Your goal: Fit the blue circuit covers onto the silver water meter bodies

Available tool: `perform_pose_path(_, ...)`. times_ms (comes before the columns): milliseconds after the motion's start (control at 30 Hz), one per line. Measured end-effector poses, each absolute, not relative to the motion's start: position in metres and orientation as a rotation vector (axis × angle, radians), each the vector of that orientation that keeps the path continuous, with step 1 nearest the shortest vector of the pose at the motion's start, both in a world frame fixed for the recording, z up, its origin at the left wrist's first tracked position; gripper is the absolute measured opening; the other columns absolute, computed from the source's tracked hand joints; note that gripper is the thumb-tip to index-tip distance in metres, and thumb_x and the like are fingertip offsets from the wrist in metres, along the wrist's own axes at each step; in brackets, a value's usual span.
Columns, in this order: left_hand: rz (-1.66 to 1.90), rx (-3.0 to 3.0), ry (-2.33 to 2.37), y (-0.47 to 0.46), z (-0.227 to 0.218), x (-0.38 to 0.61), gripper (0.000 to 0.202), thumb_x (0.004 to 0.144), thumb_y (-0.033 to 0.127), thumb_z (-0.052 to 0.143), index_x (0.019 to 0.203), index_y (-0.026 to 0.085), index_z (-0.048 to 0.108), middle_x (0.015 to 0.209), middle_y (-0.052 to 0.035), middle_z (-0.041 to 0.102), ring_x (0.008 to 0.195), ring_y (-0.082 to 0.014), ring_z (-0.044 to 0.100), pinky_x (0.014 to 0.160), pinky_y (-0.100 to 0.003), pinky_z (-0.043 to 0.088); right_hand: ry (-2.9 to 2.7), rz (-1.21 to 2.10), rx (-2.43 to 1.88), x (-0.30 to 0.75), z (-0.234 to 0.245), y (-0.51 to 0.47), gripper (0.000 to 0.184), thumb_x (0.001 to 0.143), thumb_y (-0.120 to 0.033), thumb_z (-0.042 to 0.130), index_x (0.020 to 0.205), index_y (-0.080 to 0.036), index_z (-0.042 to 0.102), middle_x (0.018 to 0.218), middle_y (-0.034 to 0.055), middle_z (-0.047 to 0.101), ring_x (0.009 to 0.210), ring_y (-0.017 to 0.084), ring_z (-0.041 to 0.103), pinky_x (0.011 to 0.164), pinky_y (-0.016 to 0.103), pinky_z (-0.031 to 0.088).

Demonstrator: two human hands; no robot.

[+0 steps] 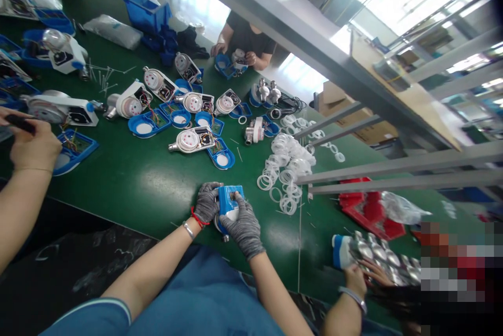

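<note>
At the near edge of the green table, a water meter (231, 197) with a blue and white cover is held between my two gloved hands. My left hand (207, 203), in a grey glove, grips its left side. My right hand (245, 225), gloved too, wraps its right side, with fingers pressed on the blue cover. A metal pipe end shows below the meter; much of the body is hidden by my hands. Beyond them lies an opened water meter (192, 139) with a white dial, wired to its blue cover (221, 153).
Clear plastic rings (288, 160) lie heaped at right, beside grey rack bars (361, 165). More opened meters (129, 103) spread across the table. A red bin (367, 207) lies further right. Co-workers' hands (35, 144) work at left, across the table, and at right near metal meter bodies (379, 252).
</note>
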State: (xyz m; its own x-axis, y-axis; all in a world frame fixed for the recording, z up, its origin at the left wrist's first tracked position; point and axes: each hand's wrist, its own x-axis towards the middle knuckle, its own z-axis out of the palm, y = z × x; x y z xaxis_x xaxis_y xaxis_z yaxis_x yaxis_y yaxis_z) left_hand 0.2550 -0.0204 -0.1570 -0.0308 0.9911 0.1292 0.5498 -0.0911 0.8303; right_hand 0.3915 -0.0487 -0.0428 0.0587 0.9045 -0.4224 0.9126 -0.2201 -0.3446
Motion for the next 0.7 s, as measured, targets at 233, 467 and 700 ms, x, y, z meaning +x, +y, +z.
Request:
perform_pose_path(233, 1.131, 1.51, 1.374, -0.031, -0.17, 0.228, 0.022, 0.077, 0.024, 0.073, 0.099, 0.018, 0.073, 0.122, -0.0097, 0.061, 0.117, -0.0211, 0.054, 0.102, -0.042, 0.049, 1.946, -0.882, 2.287, 0.391, -0.047, -0.051, 0.09, 0.071, -0.052, 0.069, 0.15, -0.025, 0.035, 0.138, 0.0167, 0.045, 0.117, 0.034, 0.054, 0.097, 0.044, 0.045)
perform_pose_path(467, 1.096, 1.644, 1.442, -0.01, -0.162, 0.23, 0.008, 0.075, 0.016, 0.071, 0.082, 0.019, 0.074, 0.112, -0.0067, 0.066, 0.113, -0.0214, 0.053, 0.105, -0.044, 0.045, 1.987, -0.828, 2.258, 0.389, -0.048, -0.051, 0.088, 0.073, -0.051, 0.068, 0.15, -0.024, 0.036, 0.138, 0.0177, 0.044, 0.117, 0.035, 0.054, 0.097, 0.045, 0.045)
perform_pose_path(700, 1.238, 0.835, 1.298, -0.033, -0.172, 0.245, 0.032, 0.071, 0.027, 0.074, 0.1, 0.013, 0.068, 0.125, -0.012, 0.059, 0.113, -0.0229, 0.059, 0.102, -0.042, 0.049, 1.972, -0.73, 2.242, 0.379, -0.046, -0.054, 0.085, 0.077, -0.054, 0.065, 0.15, -0.021, 0.036, 0.136, 0.0206, 0.043, 0.116, 0.036, 0.053, 0.096, 0.046, 0.045)
